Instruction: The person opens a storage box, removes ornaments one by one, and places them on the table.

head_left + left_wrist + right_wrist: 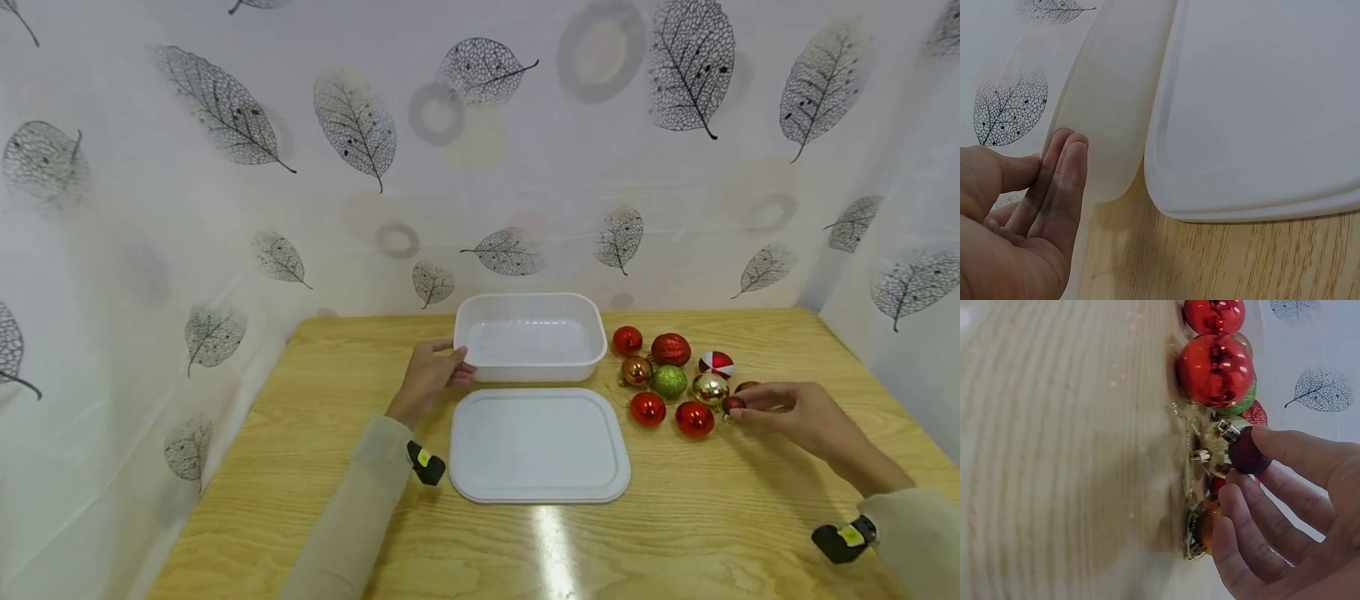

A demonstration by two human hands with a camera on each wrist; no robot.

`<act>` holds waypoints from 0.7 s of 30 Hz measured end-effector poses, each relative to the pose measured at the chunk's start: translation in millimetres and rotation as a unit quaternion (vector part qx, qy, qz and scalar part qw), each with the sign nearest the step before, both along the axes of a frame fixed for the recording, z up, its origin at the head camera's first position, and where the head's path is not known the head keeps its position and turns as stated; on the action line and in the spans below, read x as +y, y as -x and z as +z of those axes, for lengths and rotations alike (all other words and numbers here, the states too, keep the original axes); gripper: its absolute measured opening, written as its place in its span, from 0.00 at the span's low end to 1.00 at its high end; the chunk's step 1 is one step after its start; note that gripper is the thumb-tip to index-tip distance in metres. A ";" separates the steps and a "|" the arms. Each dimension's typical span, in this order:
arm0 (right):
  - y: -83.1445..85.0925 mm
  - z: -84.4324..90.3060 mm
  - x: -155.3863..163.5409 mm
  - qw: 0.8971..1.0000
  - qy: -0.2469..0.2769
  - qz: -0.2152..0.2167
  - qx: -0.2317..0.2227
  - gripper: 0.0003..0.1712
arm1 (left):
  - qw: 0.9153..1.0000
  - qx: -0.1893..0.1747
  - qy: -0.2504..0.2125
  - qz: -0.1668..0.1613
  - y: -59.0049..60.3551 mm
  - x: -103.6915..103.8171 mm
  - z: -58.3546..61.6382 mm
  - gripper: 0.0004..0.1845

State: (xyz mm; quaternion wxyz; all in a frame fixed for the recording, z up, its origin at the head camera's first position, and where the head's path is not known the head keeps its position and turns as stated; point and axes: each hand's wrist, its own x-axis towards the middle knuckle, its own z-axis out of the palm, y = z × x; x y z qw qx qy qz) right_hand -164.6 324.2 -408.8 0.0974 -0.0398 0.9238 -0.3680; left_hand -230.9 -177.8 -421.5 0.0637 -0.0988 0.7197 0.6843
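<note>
My left hand (429,377) pinches the left end of a white plastic container (536,372) between thumb and fingers; the left wrist view shows the fingers (1063,187) along its side wall. In my right hand (806,421) is a small dark red glittery Christmas ball (1250,452), pinched by thumb and fingertips, its metal cap pointing away from the palm. Right beside it sits a shiny gold ball (709,388). An orange ball (1208,522), partly hidden by the fingers, lies below it in the right wrist view.
In front of the container a white lid (540,446) lies flat on the wooden table (300,500). To the right cluster several ornaments, among them a green glitter ball (669,382), a red-and-white ball (717,364) and a shiny red ball (694,419). A leaf-patterned curtain (480,192) hangs behind.
</note>
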 end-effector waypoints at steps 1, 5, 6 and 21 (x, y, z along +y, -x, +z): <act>-1.0 -1.8 -0.1 1.000 0.007 0.000 -0.005 0.31 | 1.000 -0.001 0.000 0.001 -0.1 0.1 0.2 0.22; -3.2 -8.1 -0.2 1.000 0.024 -0.001 -0.013 0.30 | 1.000 -0.002 -0.002 0.002 -0.9 0.3 1.0 0.22; -3.3 -9.4 -0.2 1.000 0.021 -0.001 -0.013 0.29 | 1.000 -0.002 -0.001 0.002 -1.3 0.3 1.2 0.22; -2.1 -17.5 -3.5 1.000 -0.009 0.003 -0.016 0.27 | 1.000 0.003 0.001 -0.001 -2.4 0.9 2.4 0.22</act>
